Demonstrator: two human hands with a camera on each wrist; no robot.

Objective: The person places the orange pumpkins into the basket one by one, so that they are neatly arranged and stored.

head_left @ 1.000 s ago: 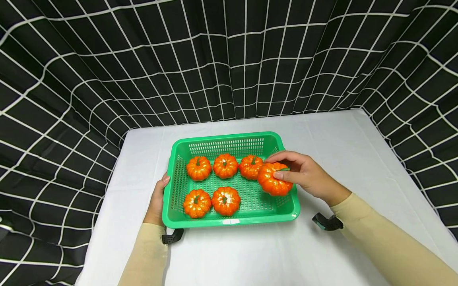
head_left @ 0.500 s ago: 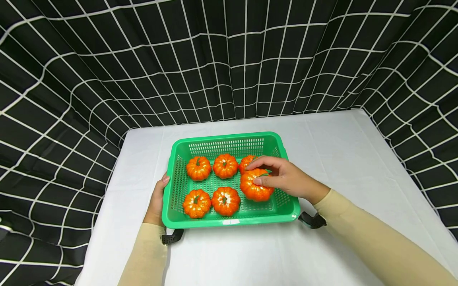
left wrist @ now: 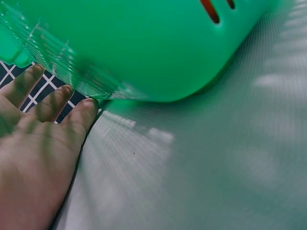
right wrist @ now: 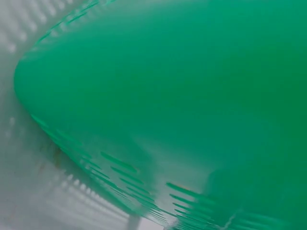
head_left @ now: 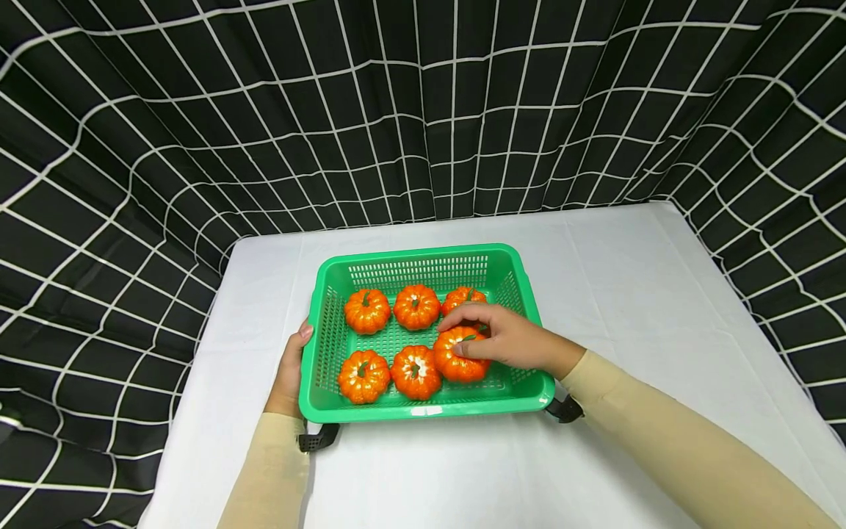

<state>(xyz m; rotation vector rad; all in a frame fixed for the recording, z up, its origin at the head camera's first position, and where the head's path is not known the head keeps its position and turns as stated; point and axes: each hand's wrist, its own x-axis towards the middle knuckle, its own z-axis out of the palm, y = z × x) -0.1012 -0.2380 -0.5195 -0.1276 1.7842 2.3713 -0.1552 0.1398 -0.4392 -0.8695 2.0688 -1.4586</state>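
Observation:
My right hand point(head_left: 505, 338) grips a small orange pumpkin point(head_left: 454, 360) with thumb and fingers, low inside a green basket point(head_left: 423, 411). Right beside it sits a pumpkin with a pale patch around its stem point(head_left: 415, 382), and left of that another pumpkin point(head_left: 363, 386). Along the back lie a left pumpkin point(head_left: 367, 316), a middle pumpkin point(head_left: 416, 312) and a right pumpkin point(head_left: 459, 295), the last partly hidden behind my fingers. At the basket's left side, my left hand point(head_left: 288, 371) rests with its fingers extended against the outer wall, as the left wrist view shows. Only the basket's outside fills the right wrist view.
The basket stands on a table with a white cloth point(head_left: 615, 294). A black curtain with white grid lines point(head_left: 423, 110) hangs behind and on both sides. A black wrist device point(head_left: 319, 438) sits at the left wrist, a similar device point(head_left: 564, 408) at the right.
My right hand has carried the pumpkin left and down from over the basket's right rim, to beside the pale-patched pumpkin in the front row. The left hand and basket have stayed put.

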